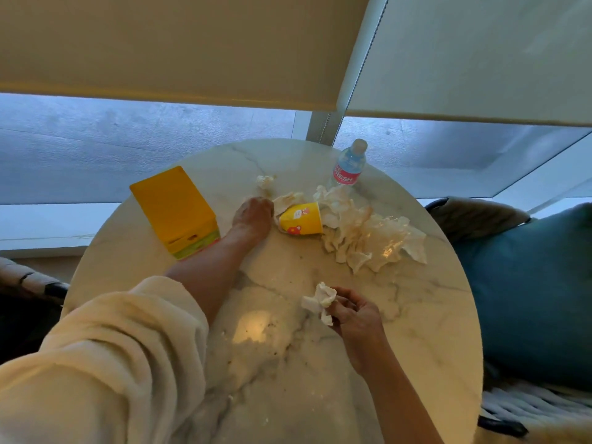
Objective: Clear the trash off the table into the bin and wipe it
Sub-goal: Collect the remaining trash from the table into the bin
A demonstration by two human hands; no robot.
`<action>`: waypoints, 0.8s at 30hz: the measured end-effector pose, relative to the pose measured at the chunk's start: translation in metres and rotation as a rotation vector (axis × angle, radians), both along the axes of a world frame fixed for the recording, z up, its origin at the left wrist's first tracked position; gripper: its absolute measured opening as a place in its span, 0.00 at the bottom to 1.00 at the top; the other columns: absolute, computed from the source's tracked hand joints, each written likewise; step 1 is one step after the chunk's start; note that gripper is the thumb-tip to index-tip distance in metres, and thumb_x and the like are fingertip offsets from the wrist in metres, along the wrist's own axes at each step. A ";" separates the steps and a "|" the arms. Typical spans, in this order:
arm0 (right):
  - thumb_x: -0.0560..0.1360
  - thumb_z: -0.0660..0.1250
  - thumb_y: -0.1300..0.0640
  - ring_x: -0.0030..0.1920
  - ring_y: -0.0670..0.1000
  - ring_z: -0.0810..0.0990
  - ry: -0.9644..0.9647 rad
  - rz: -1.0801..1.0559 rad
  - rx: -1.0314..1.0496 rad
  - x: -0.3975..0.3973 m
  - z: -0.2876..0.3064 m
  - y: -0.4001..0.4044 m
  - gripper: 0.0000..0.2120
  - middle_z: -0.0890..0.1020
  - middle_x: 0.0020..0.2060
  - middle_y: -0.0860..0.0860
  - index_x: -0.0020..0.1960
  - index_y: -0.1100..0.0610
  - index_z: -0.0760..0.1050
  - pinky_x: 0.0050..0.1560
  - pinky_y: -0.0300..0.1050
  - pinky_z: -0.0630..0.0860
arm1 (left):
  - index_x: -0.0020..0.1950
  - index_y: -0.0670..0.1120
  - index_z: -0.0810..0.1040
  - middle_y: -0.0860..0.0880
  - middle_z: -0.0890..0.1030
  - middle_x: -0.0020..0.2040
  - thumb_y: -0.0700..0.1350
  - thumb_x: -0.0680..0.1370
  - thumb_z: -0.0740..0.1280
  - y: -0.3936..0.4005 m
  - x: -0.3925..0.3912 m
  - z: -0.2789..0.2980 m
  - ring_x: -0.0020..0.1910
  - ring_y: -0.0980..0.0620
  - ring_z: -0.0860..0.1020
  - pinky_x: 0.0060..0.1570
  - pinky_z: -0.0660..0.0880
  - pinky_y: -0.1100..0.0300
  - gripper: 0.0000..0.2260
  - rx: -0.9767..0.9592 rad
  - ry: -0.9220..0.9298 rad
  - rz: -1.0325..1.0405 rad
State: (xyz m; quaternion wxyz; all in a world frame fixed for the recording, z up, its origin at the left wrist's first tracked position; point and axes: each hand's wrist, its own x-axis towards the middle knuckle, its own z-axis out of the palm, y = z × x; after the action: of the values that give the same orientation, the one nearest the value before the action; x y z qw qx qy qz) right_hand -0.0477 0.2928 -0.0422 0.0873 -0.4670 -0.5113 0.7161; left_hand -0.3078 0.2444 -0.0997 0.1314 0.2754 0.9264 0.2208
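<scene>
A round marble table (432,315) carries the trash. My right hand (355,312) pinches a crumpled white tissue (320,299) above the table's near middle. My left hand (253,216) reaches far across, its fingers down on a crumpled paper scrap (288,198) beside a tipped yellow paper cup (301,219); whether they grip the scrap is hidden. A small tissue ball (265,181) lies just beyond that hand. A large heap of crumpled tissue and clear wrapper (368,238) spreads right of the cup. No bin is in view.
A yellow carton box (174,209) stands at the table's left. A small water bottle (349,165) with a pink label stands at the far edge. Crumbs speckle the near tabletop. A teal cushion (525,299) lies on seating to the right, a window behind.
</scene>
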 end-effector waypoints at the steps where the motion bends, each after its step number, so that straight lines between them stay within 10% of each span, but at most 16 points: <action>1: 0.75 0.68 0.68 0.37 0.47 0.81 0.000 -0.010 -0.011 0.005 0.000 -0.001 0.07 0.85 0.38 0.52 0.50 0.59 0.81 0.40 0.42 0.77 | 0.52 0.42 0.82 0.40 0.81 0.54 0.34 0.75 0.60 -0.002 0.003 0.001 0.56 0.40 0.78 0.55 0.74 0.53 0.13 0.023 -0.011 0.029; 9: 0.76 0.64 0.71 0.32 0.45 0.82 -0.005 -0.097 -0.078 0.051 0.002 -0.014 0.08 0.84 0.35 0.52 0.47 0.61 0.79 0.31 0.37 0.77 | 0.50 0.40 0.84 0.40 0.81 0.44 0.35 0.75 0.66 -0.055 0.089 0.045 0.43 0.42 0.79 0.44 0.71 0.55 0.08 0.360 0.122 0.117; 18: 0.72 0.69 0.71 0.35 0.51 0.81 -0.029 -0.203 -0.075 0.135 0.007 -0.021 0.06 0.82 0.36 0.56 0.46 0.63 0.79 0.36 0.42 0.79 | 0.48 0.53 0.82 0.58 0.77 0.43 0.42 0.78 0.67 -0.111 0.288 0.075 0.42 0.63 0.75 0.42 0.70 0.70 0.06 0.314 -0.227 -0.206; 24: 0.72 0.71 0.69 0.42 0.57 0.80 -0.103 -0.293 -0.089 0.240 -0.013 -0.007 0.06 0.83 0.41 0.59 0.45 0.59 0.80 0.45 0.52 0.79 | 0.47 0.51 0.84 0.57 0.74 0.45 0.43 0.77 0.70 -0.106 0.374 0.070 0.43 0.60 0.75 0.42 0.69 0.72 0.04 0.285 -0.337 -0.265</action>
State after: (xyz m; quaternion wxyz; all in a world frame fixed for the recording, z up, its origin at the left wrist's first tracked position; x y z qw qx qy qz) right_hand 0.1928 0.2862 -0.0550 0.1437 -0.5762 -0.4095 0.6926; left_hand 0.0666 0.1380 -0.0300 0.2716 0.3696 0.8067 0.3726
